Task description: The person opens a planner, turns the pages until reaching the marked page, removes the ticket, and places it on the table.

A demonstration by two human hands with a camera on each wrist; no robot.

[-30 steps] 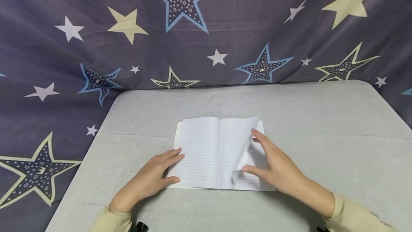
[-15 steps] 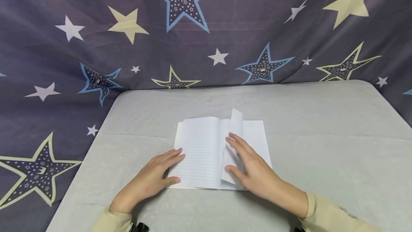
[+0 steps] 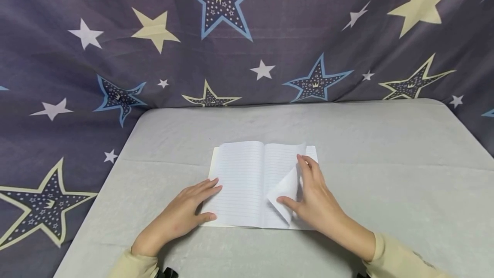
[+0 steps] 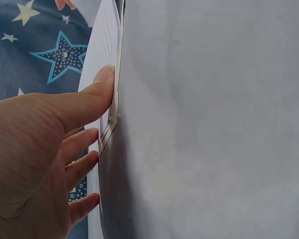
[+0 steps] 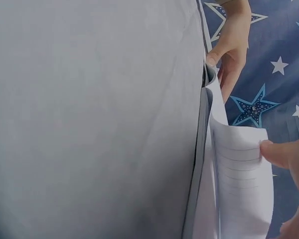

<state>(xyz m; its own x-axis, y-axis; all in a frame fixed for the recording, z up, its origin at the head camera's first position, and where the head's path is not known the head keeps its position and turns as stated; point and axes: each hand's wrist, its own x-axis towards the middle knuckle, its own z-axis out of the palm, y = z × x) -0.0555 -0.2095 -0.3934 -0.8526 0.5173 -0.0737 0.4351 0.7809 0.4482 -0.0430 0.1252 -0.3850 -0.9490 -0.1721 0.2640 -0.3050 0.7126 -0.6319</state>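
Note:
A lined notebook (image 3: 238,183) lies spread on the grey surface in the head view. My left hand (image 3: 179,211) rests on its left side, fingers extended and thumb on the page near the lower corner. In the left wrist view, that thumb (image 4: 105,82) touches the page close to the notebook's edge. On the right side, my right hand (image 3: 320,200) holds a raised page (image 3: 287,192), its lower corner folded over toward the middle. The thumb (image 5: 276,153) touches the page's edge in the right wrist view; most of that hand is cut off there.
The notebook lies on a grey cloth-covered table (image 3: 386,140). Behind it and to the left hangs a dark curtain (image 3: 293,16) printed with stars. Both forearms wear light sleeves (image 3: 401,256).
My right hand first moved left, standing the page nearly upright, then came partway back right. The page now lies lower with its corner folded. My left hand has stayed in place.

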